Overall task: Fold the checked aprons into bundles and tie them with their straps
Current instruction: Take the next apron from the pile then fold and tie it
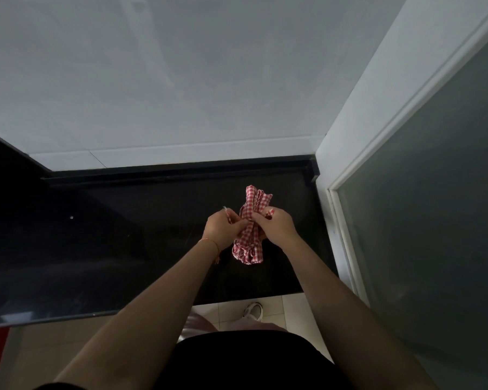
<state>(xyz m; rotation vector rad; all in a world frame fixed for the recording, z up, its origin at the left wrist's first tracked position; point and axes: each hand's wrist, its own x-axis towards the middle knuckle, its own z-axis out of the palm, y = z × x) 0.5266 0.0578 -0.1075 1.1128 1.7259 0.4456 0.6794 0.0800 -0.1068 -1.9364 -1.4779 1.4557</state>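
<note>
No text, label, brand name, number or sign can be read anywhere in this view.

Red thread bracelet [209, 243], black top [245, 361]

Soft red-checked cloth apron bundle [249, 223] on a glossy black stone-like counter [124, 235]; frosted glass door [434, 192].
</note>
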